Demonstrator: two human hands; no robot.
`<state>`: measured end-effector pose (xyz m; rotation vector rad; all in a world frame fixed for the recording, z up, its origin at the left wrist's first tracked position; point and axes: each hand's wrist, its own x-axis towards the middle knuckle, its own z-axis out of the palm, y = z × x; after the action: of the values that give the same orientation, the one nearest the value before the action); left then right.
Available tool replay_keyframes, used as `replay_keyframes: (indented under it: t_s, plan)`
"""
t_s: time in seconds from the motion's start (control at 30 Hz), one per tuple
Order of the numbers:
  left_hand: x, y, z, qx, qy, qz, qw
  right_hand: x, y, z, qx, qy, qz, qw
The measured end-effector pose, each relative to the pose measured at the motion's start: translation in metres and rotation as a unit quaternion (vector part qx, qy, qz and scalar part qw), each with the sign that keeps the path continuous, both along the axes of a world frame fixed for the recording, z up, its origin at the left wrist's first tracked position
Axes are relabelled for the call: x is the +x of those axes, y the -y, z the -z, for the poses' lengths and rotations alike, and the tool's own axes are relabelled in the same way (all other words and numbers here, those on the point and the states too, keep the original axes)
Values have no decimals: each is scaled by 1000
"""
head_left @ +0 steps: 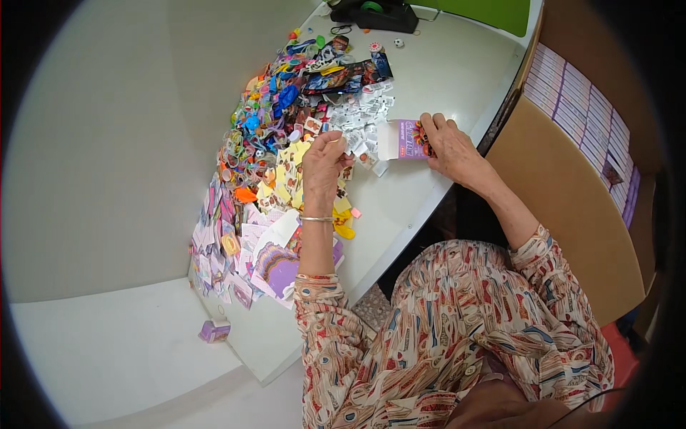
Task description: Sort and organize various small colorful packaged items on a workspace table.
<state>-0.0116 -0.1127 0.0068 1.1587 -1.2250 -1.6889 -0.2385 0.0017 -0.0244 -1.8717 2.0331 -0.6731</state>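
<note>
My right hand (457,156) grips a small purple printed carton box (410,141) by its closed end, holding it on its side above the white table. The box's white end flap (388,141) stands open toward my left hand. My left hand (323,166) is closed in a pinch at the edge of the pile; what lies between its fingertips is too small to make out. Just beyond it are small clear-and-white packets (357,114). Yellow cards with printed pictures (289,175) lie beside and partly under my left wrist.
Small colourful toys (264,121) are heaped along the table's left side, with dark foil packets (346,77) behind. Printed purple paper sheets (279,268) lie nearer. A black tape dispenser (379,16) stands far back. At right, a big cardboard carton (564,193) holds rows of boxes.
</note>
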Motion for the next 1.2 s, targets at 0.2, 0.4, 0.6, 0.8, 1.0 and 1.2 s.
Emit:
replay_keyframes:
  t_s: [0.2, 0.4, 0.6, 0.8, 1.0, 1.2]
  plan:
    - [-12, -15, -3, -108, 42, 37, 993, 6, 0, -9, 42, 14, -29, 999]
    - [-28, -29, -5, -279, 169, 21, 945, 1, -5, -3, -12, 53, -61, 997]
    - [-16, -8, 3, -258, 126, -7, 958, -3, -7, -6, 21, 93, -71, 993]
    - [-3, 15, -7, -179, 30, 0, 983, -23, -10, -5, -6, 221, -51, 974]
    - [45, 23, 17, -401, 440, 105, 796, -20, -7, 4, 23, 282, -56, 958]
    - [36, 3, 31, -546, 557, 121, 614, -11, -7, 8, 17, 262, -57, 963]
